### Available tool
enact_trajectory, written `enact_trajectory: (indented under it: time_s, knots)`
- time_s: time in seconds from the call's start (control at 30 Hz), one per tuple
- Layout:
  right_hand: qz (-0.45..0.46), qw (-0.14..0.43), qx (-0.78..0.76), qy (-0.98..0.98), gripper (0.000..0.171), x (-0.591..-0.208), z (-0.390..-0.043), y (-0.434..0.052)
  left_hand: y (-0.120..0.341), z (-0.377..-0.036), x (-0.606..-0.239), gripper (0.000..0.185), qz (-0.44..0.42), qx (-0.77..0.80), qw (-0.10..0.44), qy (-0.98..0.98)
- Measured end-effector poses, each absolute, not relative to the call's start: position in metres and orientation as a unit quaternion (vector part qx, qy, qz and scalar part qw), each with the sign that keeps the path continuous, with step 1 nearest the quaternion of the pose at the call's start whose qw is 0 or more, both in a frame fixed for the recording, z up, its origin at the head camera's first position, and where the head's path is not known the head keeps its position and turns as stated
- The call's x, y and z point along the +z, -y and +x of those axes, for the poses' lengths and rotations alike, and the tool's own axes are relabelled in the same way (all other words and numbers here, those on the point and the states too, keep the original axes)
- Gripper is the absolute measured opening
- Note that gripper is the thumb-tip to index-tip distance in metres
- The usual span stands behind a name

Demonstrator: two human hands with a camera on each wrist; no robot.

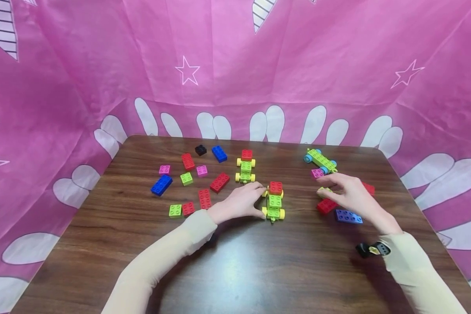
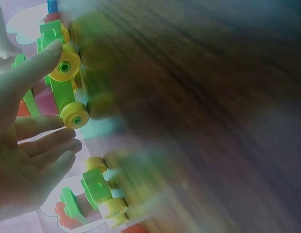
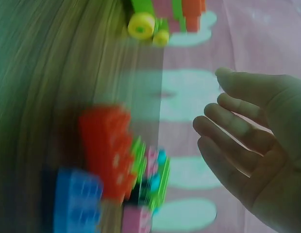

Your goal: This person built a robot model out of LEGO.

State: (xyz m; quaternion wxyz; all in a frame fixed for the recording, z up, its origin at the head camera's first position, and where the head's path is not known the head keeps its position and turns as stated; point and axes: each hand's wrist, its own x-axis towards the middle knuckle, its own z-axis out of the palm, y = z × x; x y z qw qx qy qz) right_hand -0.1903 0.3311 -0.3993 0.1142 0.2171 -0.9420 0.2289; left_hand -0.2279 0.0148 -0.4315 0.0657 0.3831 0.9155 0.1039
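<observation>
My left hand [image 1: 241, 201] reaches to the left side of a lime green toy car [image 1: 274, 201] with yellow wheels and a red brick on top. Its thumb and fingertips touch or nearly touch the car's wheels, and the fingers are fairly straight in the left wrist view. Over the bricks at the right hovers my right hand [image 3: 257, 145], relaxed and holding nothing. Below and beside it lie a red brick [image 1: 326, 206], a blue brick [image 1: 348, 216] and a pink brick [image 1: 317, 173]. A green brick there is partly hidden by the fingers.
A similar car [image 1: 246, 166] stands behind the first. At the far right is a green base with blue wheels [image 1: 320, 161]. Loose bricks lie on the left, among them a blue brick [image 1: 162, 185] and a black brick [image 1: 200, 150]. Pink cloth surrounds the wooden table [image 1: 235, 279].
</observation>
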Motion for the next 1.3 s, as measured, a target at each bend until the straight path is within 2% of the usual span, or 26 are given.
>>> enact_trajectory:
  time_s: [0.33, 0.57, 0.77, 1.0, 1.3]
  knots:
    - [0.165, 0.074, 0.213, 0.960, 0.028, -0.416, -0.175, -0.392, -0.029, -0.238, -0.432, 0.082, 0.378, 0.090, 0.060, -0.920]
    - [0.168, 0.047, 0.207, 0.963, 0.030, -0.428, -0.159, -0.422, -0.044, -0.244, -0.428, 0.081, 0.371, 0.096, 0.071, -0.921]
    - [0.163, 0.043, 0.190, 0.967, 0.035, -0.435, -0.152, -0.430, -0.050, -0.248, -0.429, 0.073, 0.359, 0.101, 0.061, -0.926]
    - [0.177, 0.006, 0.172, 0.969, 0.035, -0.439, -0.153, -0.429, -0.056, -0.253, -0.432, 0.068, 0.356, 0.100, 0.043, -0.928]
    - [0.201, 0.015, 0.169, 0.965, 0.039, -0.441, -0.151, -0.425, -0.065, -0.260, -0.433, 0.065, 0.350, 0.103, 0.034, -0.930]
